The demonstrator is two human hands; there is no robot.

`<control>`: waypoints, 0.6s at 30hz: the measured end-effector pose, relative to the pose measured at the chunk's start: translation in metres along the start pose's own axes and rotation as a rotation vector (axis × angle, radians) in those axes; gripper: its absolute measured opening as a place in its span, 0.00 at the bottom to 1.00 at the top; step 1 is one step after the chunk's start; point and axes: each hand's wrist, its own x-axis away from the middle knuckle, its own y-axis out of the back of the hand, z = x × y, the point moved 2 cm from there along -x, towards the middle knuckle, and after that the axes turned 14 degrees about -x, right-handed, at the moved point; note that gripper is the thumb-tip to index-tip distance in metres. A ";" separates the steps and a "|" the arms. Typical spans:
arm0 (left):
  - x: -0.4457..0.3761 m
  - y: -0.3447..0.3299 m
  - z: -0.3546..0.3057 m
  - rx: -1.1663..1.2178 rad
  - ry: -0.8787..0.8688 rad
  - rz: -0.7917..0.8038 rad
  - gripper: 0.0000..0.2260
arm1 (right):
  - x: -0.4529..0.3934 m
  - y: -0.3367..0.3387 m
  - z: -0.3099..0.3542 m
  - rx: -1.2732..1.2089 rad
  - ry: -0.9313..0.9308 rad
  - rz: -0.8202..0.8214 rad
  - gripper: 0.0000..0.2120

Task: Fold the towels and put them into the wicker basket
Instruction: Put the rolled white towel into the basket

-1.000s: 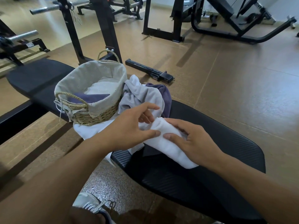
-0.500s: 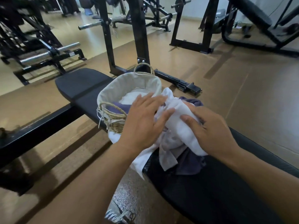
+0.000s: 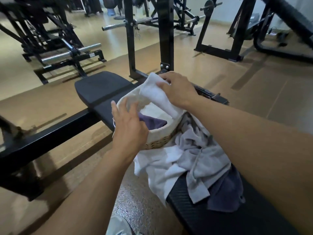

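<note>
The wicker basket (image 3: 159, 141) with a pale cloth lining stands on the black gym bench (image 3: 101, 87). My right hand (image 3: 177, 89) grips a folded white towel (image 3: 155, 97) and holds it slanted over the basket's mouth. My left hand (image 3: 128, 126) hovers at the basket's near left rim, fingers spread and holding nothing. Inside the basket lie a purple towel (image 3: 150, 121) and a white one (image 3: 152, 110). A loose heap of white (image 3: 157, 168), grey (image 3: 199, 156) and purple (image 3: 225, 192) towels lies on the bench right of the basket.
Black weight racks (image 3: 166, 34) and barbells (image 3: 67, 53) stand behind the bench on the tan floor. A black bar (image 3: 213, 97) lies on the floor behind the basket. My shoe (image 3: 118, 224) shows at the bottom edge.
My right hand has carried the folded white towel from the bench up over the basket. My left hand let go of it and moved to the basket's left rim.
</note>
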 end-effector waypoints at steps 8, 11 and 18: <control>-0.009 0.006 0.003 0.032 0.057 0.002 0.31 | -0.046 -0.023 -0.001 -0.071 -0.137 0.046 0.12; -0.009 0.005 0.005 0.013 0.053 -0.010 0.30 | -0.045 -0.044 -0.013 -0.021 -0.185 0.100 0.13; -0.008 0.003 0.009 -0.071 0.033 0.030 0.30 | -0.042 -0.072 -0.042 0.210 -0.377 0.315 0.18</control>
